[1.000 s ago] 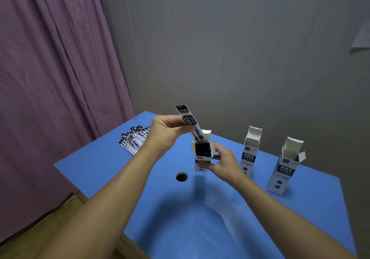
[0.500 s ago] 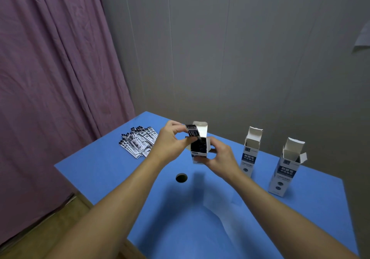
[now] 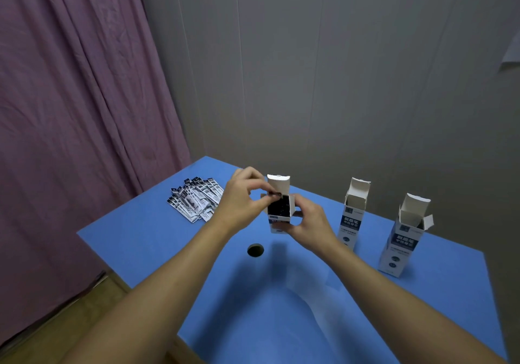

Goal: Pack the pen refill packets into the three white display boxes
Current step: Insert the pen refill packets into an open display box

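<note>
While the right hand (image 3: pixel 305 224) wraps its fingers round the lower body of the first display box (image 3: pixel 279 211), holding it upright above the bench (image 3: pixel 168 240), the left hand (image 3: pixel 243 203) pinches the top end of a refill packet (image 3: pixel 276 194) between thumb and fingertips at the box mouth. Dark packets fill that box, its lid flap standing up. A round hole (image 3: pixel 255 250) lies in the blue bench just before the hands. Rightward stand a second box (image 3: pixel 354 213) and a third box (image 3: pixel 403 237), flaps raised, contents unseen. Loose packets (image 3: pixel 194 200) lie heaped at the far left. Behind: purple curtain (image 3: pixel 70 110), grey wall (image 3: pixel 337 68).
</note>
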Action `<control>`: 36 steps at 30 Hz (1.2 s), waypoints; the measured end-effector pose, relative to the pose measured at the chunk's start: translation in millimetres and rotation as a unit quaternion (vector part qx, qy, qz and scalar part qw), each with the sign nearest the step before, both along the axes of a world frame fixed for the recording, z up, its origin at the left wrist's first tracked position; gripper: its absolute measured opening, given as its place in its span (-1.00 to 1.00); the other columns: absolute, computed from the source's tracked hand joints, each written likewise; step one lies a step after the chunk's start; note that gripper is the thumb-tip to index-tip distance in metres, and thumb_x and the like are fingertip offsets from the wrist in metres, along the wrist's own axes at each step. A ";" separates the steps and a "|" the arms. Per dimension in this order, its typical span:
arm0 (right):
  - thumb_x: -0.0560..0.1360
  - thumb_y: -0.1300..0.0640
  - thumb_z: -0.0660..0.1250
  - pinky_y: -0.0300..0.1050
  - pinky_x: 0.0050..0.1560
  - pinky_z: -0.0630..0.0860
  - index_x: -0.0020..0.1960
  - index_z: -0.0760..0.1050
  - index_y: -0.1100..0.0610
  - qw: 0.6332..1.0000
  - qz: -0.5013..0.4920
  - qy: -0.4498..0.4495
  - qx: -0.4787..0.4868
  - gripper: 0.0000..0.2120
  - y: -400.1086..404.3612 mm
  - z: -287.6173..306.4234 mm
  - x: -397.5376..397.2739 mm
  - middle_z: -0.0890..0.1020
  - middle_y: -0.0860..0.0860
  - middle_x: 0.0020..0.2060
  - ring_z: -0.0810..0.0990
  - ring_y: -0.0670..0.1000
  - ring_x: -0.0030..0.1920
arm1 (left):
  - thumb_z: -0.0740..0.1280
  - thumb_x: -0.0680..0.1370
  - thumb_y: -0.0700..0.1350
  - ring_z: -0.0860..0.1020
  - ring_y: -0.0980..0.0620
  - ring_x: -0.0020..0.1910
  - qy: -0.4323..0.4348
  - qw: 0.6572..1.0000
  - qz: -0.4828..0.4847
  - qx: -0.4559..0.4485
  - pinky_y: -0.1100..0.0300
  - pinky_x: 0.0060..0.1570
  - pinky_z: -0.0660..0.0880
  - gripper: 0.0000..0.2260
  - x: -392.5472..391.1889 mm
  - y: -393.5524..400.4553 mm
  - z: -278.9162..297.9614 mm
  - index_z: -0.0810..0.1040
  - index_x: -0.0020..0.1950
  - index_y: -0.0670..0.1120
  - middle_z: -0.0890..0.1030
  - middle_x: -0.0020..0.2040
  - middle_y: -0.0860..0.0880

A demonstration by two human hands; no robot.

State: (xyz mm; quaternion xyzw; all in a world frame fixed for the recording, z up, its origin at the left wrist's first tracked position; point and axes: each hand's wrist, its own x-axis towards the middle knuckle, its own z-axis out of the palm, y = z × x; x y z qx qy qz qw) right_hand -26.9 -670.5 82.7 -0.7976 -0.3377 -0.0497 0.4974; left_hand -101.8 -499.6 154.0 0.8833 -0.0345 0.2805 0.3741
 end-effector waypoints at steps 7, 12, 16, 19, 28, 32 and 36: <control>0.33 0.12 0.62 -0.04 0.11 0.61 0.12 0.57 0.01 1.000 -0.009 0.007 -0.010 -0.58 -5.0 -4.6 3.8 0.67 -0.12 0.01 0.62 -0.10 0.06 | 0.55 0.45 -0.02 0.43 0.13 0.01 0.018 1.000 -0.011 -0.003 0.41 -0.10 0.34 -0.85 -4.4 -1.6 -3.5 0.69 -0.01 0.12 0.55 -0.04 0.17; 0.33 0.15 0.62 -0.07 0.11 0.61 0.10 0.57 0.03 1.000 -0.001 0.015 -0.010 -0.60 -3.5 -2.4 1.4 0.66 -0.12 -0.01 0.62 -0.11 0.04 | 0.54 0.46 -0.07 0.44 0.10 0.02 0.010 1.000 0.009 0.011 0.38 -0.08 0.31 -0.92 0.1 -5.7 -10.9 0.73 -0.10 0.10 0.56 -0.08 0.14; 0.34 0.13 0.62 -0.09 0.11 0.61 0.11 0.57 0.03 1.000 -0.005 0.020 -0.014 -0.60 -6.3 -5.1 1.2 0.66 -0.13 -0.02 0.62 -0.12 0.03 | 0.53 0.47 -0.03 0.47 0.09 0.04 -0.033 0.999 -0.004 0.017 0.41 -0.08 0.34 -0.89 -0.6 -4.4 -12.6 0.74 0.00 0.09 0.57 -0.06 0.13; 0.34 0.12 0.62 -0.11 0.10 0.61 0.13 0.57 0.02 1.000 -0.005 0.020 -0.013 -0.59 -8.7 -5.9 0.4 0.66 -0.14 -0.01 0.62 -0.13 0.03 | 0.51 0.50 -0.02 0.46 0.06 0.01 -0.070 0.996 -0.023 0.051 0.37 -0.03 0.35 -0.92 -0.6 -2.3 -14.7 0.75 -0.02 0.08 0.57 -0.05 0.10; 0.35 0.12 0.61 -0.15 0.10 0.60 0.17 0.56 0.01 0.998 0.000 0.051 -0.025 -0.56 -9.9 -9.3 0.5 0.64 -0.13 0.00 0.61 -0.14 0.03 | 0.28 0.58 0.17 0.36 0.05 0.00 -0.031 0.989 -0.037 0.137 0.41 0.07 0.28 -0.69 -5.7 9.2 -32.8 0.67 0.24 0.15 0.52 0.04 0.13; 0.36 0.10 0.57 -0.01 0.08 0.60 0.17 0.53 0.02 0.992 -0.042 0.095 -0.068 -0.58 -10.4 -16.0 13.9 0.62 -0.08 0.00 0.60 -0.06 0.02 | 0.34 0.57 0.02 0.49 0.06 0.00 -0.016 1.000 0.015 0.008 0.27 -0.07 0.44 -0.75 -13.7 23.4 -39.3 0.68 0.21 0.11 0.57 -0.04 0.12; 0.39 0.09 0.56 0.01 0.08 0.56 0.18 0.47 0.07 0.980 -0.078 0.138 -0.122 -0.57 -15.1 -26.3 27.3 0.60 -0.02 0.04 0.59 0.03 0.08 | 0.38 0.58 -0.17 0.59 0.09 0.01 0.033 0.998 0.045 0.010 0.16 -0.09 0.54 -0.76 -27.3 46.5 -51.6 0.69 0.19 0.08 0.65 0.01 0.13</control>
